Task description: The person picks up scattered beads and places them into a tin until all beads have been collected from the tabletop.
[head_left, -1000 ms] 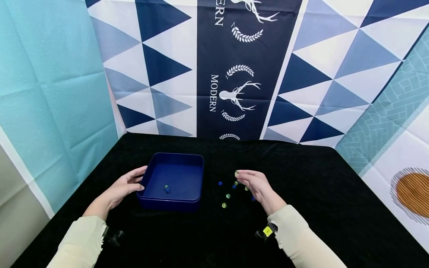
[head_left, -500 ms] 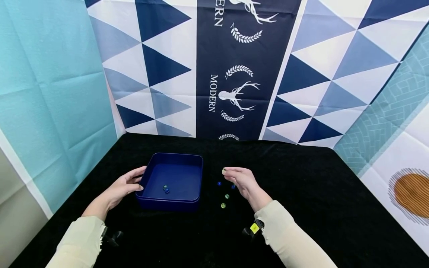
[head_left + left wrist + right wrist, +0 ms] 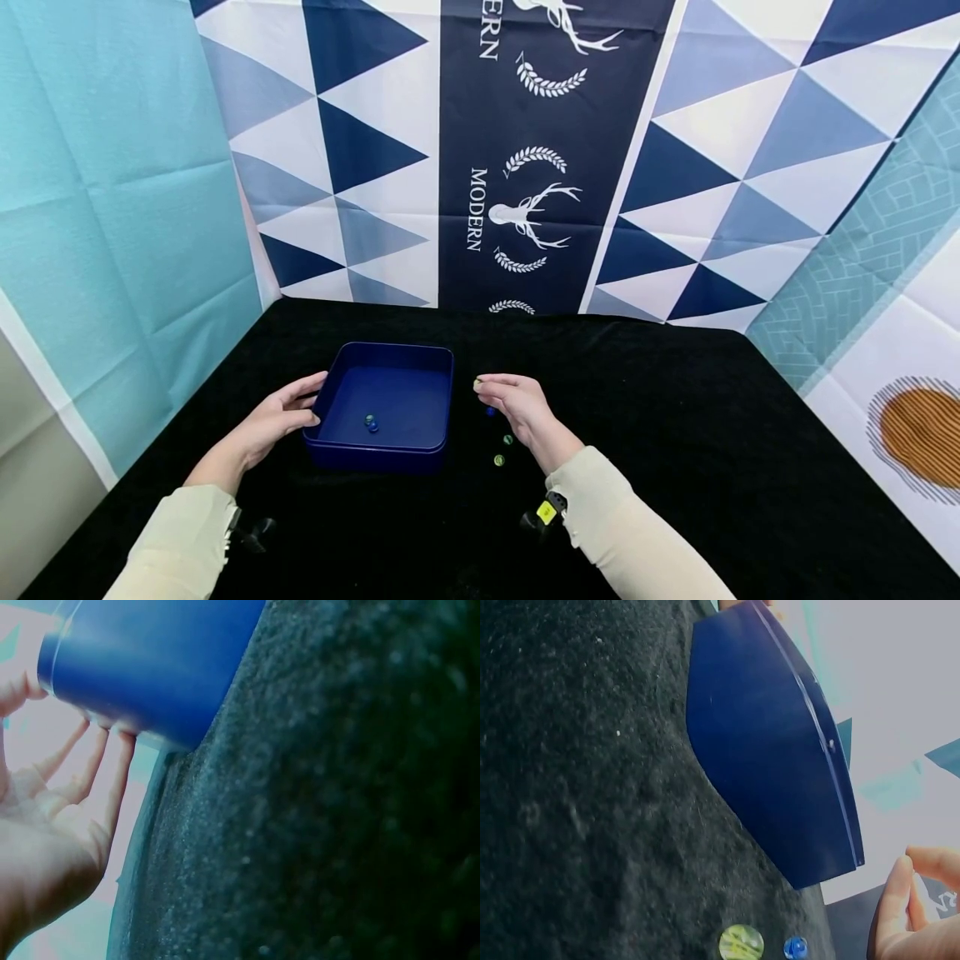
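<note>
We logged one left hand (image 3: 273, 418), unclenched, straight fingers against the left side of a blue box (image 3: 408, 396); two marbles (image 3: 373, 427) (one green, one blue) inside it; one yellow-green marble (image 3: 477, 382), pinched by the right hand (image 3: 519, 406) just right of the box; three loose marbles (image 3: 499, 460) on black cloth (image 3: 637, 400).

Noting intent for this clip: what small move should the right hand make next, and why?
Probably carry the marble left over the box: the right hand pinches it to the box's right, and two marbles lie inside.
</note>
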Tool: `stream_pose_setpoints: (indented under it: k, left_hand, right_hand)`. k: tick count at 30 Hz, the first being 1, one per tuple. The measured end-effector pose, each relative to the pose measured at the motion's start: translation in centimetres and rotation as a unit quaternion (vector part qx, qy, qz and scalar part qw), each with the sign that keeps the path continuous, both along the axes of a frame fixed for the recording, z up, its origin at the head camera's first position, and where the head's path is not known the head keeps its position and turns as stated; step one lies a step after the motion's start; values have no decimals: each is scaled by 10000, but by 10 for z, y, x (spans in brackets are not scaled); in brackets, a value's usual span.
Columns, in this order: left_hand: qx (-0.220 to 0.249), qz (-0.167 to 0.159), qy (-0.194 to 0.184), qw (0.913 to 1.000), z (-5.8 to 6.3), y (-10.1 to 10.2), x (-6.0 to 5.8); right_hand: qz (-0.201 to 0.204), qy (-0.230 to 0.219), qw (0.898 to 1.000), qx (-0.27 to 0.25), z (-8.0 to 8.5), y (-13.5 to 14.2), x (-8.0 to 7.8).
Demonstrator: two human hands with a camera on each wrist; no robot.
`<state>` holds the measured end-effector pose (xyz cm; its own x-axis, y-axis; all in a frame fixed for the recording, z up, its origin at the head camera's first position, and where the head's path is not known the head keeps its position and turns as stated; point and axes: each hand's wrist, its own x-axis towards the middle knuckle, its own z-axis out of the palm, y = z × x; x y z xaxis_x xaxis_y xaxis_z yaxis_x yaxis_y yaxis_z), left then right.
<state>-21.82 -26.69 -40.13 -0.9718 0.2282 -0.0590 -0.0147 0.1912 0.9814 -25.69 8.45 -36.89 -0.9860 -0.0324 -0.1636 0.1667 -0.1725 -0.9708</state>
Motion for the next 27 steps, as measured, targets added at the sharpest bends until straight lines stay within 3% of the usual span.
stream_pose_setpoints:
  k: [10, 19, 27]
  left_hand:
    - [-83, 295, 21, 9995, -1, 4, 0]
    - [-71, 324, 83, 9994, 1, 9, 0]
    - [-44, 324, 76, 9994, -2, 7, 0]
  right_hand:
    - [12, 30, 10000, -63, 1, -16, 5]
    - [29, 121, 9997, -222, 0, -28, 7]
    - [284, 145, 9994, -102, 4, -45, 10]
